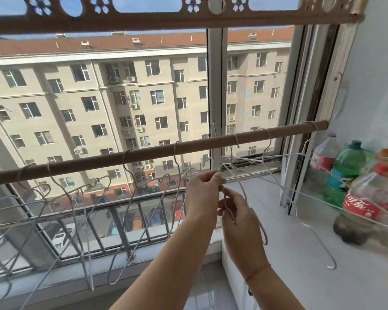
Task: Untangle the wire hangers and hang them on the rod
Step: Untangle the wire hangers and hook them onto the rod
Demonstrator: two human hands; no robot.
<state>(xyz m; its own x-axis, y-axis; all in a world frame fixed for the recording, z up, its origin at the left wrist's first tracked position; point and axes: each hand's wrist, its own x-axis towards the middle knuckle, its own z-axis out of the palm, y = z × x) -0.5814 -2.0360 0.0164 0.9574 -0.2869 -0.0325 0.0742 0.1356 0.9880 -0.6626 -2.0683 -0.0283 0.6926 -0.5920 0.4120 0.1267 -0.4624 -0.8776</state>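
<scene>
Balcony window (215, 90), pale apartment block outside. White surface (300, 247) runs under the right-hand pane.

- Rod (99, 163): brown, crosses the window, climbing toward the right. Its right end stops above the surface's far edge.
- Hung hangers (175, 151): several wire ones hooked over the rod, most left of the hands, tilted and overlapping. A few more hooks sit on the rod's right stretch.
- Tangle (223, 193): loose wire hangers caught together below the rod, over the surface's left edge. Their wires spread right across the surface toward the bottles. One hook end hangs low over the near part of the surface.
- Left hand (203, 193): fingers curled, pinching a wire at the top of the tangle.
- Right hand (235, 211): just below the left, fingers curled round a wire loop of the tangle. Thin bracelet (257, 270) on the wrist.
- Bottles (367, 202): a cluster of plastic ones at the surface's right edge, one green, one with a red label.
</scene>
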